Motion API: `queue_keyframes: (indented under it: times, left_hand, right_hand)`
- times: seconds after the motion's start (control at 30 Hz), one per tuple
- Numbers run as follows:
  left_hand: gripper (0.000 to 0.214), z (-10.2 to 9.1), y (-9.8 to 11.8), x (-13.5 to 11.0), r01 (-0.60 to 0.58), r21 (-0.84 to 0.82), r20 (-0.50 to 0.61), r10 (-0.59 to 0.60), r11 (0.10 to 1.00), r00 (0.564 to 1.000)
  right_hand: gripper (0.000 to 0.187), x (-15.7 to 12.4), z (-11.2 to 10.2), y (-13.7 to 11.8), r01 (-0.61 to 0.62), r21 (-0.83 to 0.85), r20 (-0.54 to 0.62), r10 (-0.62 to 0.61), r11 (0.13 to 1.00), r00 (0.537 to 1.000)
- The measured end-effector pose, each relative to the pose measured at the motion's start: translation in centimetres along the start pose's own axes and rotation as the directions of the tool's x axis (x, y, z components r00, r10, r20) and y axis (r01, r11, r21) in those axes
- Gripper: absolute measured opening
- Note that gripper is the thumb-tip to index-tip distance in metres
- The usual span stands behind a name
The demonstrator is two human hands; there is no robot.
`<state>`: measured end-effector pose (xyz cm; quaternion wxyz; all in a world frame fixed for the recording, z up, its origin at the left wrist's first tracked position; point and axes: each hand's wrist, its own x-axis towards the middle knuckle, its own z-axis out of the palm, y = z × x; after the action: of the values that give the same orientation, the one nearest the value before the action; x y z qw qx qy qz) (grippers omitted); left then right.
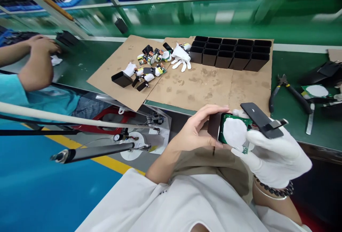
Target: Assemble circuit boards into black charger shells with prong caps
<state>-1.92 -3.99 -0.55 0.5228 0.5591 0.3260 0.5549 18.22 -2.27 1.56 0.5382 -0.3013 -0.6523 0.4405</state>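
Bare, my left hand (193,128) is wrapped round a black plastic case (214,126) above my lap, just off the bench edge. My right hand (280,153), in a white glove, grips a green circuit board (234,131) with a large white pad on its face. The board's left end is at the mouth of the case, partly inside it. A black end cap (260,120) with a metal prong rests above the right fingers, tilted; whether the thumb pinches it I cannot tell.
Rows of open black cases (224,59) stand on brown cardboard (203,86). Left of them lie a white glove (181,56) and a pile of circuit boards (152,57). Cutting pliers (283,82) and a metal blade (310,120) lie right. Another person's arm (34,59) is at left.
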Motion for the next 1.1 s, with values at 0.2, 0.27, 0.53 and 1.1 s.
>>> queue_keyframes:
  times: [0.2, 0.27, 0.53, 1.1]
  left_hand:
    - [0.069, -1.3, -1.4, 0.1, 0.055, 0.054, -0.082, -0.051, 0.997, 0.995]
    - [0.071, -1.6, -2.3, 0.5, 0.074, 0.028, -0.094, -0.071, 0.997, 0.993]
    - [0.084, -2.9, -5.9, 3.8, 0.106, -0.070, -0.526, -0.127, 0.992, 0.841]
    - [0.068, -0.3, -0.5, 2.1, -0.033, 0.093, -0.162, 0.048, 0.995, 0.986]
  right_hand:
    - [0.055, -0.2, 0.7, 1.5, 0.243, -0.096, -0.108, -0.252, 0.965, 0.962]
    - [0.053, -0.2, 1.0, 1.9, 0.199, -0.110, -0.155, -0.215, 0.974, 0.964]
    - [0.048, 2.2, 1.6, 5.3, 0.044, 0.039, -0.422, -0.024, 0.998, 0.906]
    - [0.066, 4.5, 2.1, 1.2, 0.456, -0.120, -0.035, -0.463, 0.882, 0.886]
